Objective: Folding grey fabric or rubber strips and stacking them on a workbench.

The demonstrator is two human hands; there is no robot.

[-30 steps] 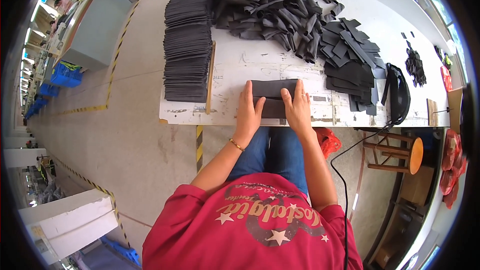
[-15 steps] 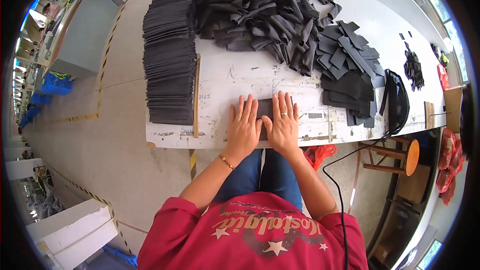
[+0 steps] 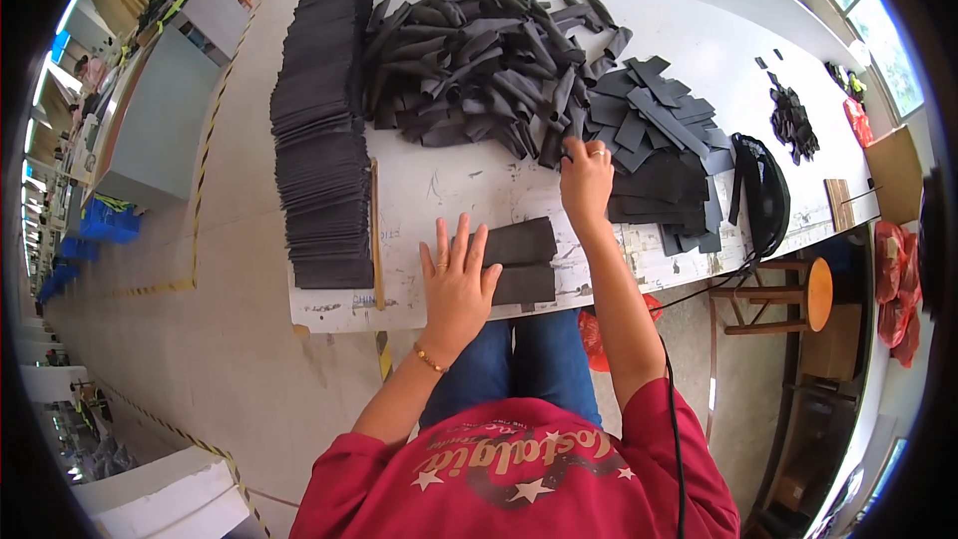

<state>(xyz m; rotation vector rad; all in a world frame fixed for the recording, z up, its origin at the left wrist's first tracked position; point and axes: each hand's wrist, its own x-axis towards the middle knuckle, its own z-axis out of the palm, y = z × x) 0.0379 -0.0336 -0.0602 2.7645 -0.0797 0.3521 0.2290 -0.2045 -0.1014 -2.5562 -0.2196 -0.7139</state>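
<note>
My left hand [image 3: 459, 274] lies flat with fingers spread on the white table, over the left end of a dark grey fabric piece [image 3: 519, 242]. That piece shows as two flat bands with a line between them, the lower band [image 3: 524, 285] nearer me. Farther right, my right hand [image 3: 587, 180] is at the near edge of a heap of curled dark fabric pieces [image 3: 469, 60]. Its fingers are closed in a pinch on one curled piece [image 3: 576, 126], whose gripped end is partly hidden.
A long, tight row of stacked dark pieces [image 3: 324, 140] stands at the left beside a thin wooden strip [image 3: 375, 230]. Flat dark pieces [image 3: 659, 180] lie to the right, then a black mesh bag [image 3: 763, 195]. A black cable crosses by my right arm. A wooden stool [image 3: 788, 294] stands right.
My right hand has left the fabric piece and moved up and right to the heap. My left hand has shifted slightly left and stays flat. The piece between them is now uncovered.
</note>
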